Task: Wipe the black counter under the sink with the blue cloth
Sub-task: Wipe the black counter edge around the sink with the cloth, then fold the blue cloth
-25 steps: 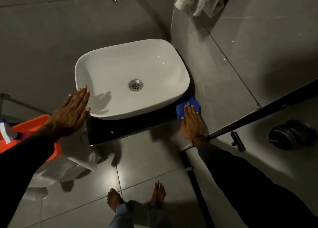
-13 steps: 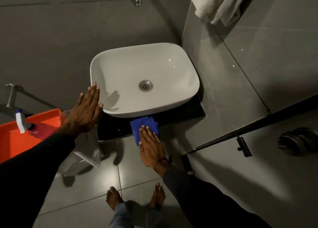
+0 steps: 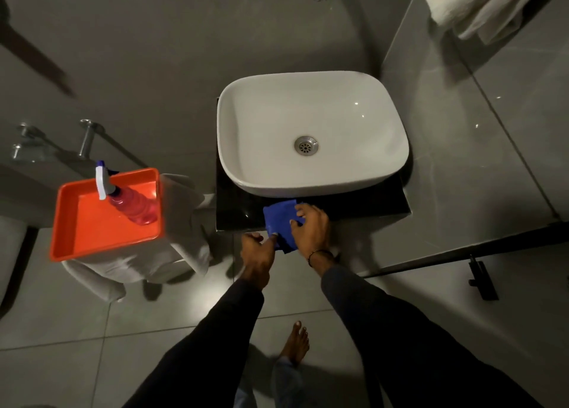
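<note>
Single head view — steeply down, near, over the sink [image 3: 312, 133].

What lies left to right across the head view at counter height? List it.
Orange tray holding the pink spray bottle → white towels beneath the tray → left hand → blue cloth → right hand → bare stretch of black counter → grey tiled wall.

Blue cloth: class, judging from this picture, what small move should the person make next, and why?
Probably slide the blue cloth left along the black counter. Both the left hand and right hand grip it at the counter's front edge below the sink, and the strip to its left looks not yet covered.
</note>
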Demonstrator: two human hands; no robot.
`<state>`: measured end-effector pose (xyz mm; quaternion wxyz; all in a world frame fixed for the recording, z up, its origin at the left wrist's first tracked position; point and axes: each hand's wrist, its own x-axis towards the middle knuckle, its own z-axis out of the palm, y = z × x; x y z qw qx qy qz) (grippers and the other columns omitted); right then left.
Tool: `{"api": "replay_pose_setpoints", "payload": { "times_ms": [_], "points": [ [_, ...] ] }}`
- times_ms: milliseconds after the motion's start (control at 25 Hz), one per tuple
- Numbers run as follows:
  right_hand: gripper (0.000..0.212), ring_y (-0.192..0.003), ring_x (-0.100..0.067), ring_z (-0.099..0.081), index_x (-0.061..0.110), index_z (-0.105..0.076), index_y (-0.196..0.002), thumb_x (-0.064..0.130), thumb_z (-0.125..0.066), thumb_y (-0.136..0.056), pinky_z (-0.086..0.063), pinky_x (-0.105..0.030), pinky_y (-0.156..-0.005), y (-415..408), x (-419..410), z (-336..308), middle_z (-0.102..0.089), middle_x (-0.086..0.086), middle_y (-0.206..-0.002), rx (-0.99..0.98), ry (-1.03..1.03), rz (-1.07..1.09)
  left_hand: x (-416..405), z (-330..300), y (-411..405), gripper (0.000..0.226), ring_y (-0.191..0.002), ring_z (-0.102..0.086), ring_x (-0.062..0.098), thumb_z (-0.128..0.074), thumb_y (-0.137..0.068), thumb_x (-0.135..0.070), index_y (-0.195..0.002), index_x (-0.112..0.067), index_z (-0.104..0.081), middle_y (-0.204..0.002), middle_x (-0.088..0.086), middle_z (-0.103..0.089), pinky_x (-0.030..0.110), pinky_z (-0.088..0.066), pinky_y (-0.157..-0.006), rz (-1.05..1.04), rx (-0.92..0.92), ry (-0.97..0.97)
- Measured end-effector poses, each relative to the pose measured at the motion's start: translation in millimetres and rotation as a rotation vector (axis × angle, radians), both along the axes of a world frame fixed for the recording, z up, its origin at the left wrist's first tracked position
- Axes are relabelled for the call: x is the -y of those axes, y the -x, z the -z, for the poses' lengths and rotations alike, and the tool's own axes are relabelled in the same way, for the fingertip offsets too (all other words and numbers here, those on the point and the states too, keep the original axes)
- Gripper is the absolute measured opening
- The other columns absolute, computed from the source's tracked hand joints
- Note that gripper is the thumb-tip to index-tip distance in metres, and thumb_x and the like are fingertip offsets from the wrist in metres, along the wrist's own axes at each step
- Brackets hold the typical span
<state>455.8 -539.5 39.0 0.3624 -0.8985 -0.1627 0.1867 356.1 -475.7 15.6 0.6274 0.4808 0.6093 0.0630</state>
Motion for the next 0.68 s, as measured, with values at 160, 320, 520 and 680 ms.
{"api": "replay_pose_setpoints", "payload": {
  "times_ms": [160, 320, 520, 680],
  "points": [
    [0.038, -0.103, -0.029, -0.064, 0.002, -0.069, -0.109, 0.015, -0.086, -0.078, -0.057, -0.035, -0.083, -16, 3, -1, -0.067, -0.016, -0.115, -0.166, 0.061, 0.171, 2, 0, -2, 0.022, -0.089, -0.065, 0.014, -0.067, -0.093, -0.019, -0.112, -0.013, -0.06, -0.1, 0.004, -0.067, 0.023, -0.046, -0.064, 0.026, 0.094, 0.127],
    [0.025, -0.068, -0.022, -0.061, 0.009, -0.061, -0.07, 0.011, -0.084, -0.08, -0.055, -0.029, -0.066, -8, 10, -5, -0.064, -0.008, -0.073, -0.467, 0.012, 0.228, -13, -17, 23, 0.022, -0.102, -0.064, 0.017, -0.06, -0.094, -0.022, -0.113, -0.011, -0.065, -0.107, 0.005, -0.07, 0.038, -0.047, -0.093, 0.125, 0.141, 0.234],
    [0.035, -0.104, -0.03, -0.069, 0.004, -0.07, -0.108, 0.017, -0.084, -0.079, -0.055, -0.044, -0.091, 43, -22, -19, -0.074, -0.014, -0.11, -0.715, 0.0, 0.127, -55, -42, 84, 0.019, -0.095, -0.064, 0.02, -0.06, -0.093, -0.02, -0.106, -0.009, -0.067, -0.1, 0.008, -0.069, 0.036, -0.05, -0.085, 0.073, 0.088, 0.231],
    [0.022, -0.082, -0.017, -0.067, 0.011, -0.07, -0.091, 0.018, -0.086, -0.077, -0.052, -0.031, -0.073, 101, -92, -28, -0.071, -0.003, -0.094, -0.712, 0.02, 0.009, -116, -55, 148, 0.023, -0.096, -0.064, 0.026, -0.064, -0.09, -0.014, -0.109, -0.002, -0.069, -0.099, 0.01, -0.069, 0.029, -0.044, -0.065, -0.008, -0.02, 0.128]
  ]
}}
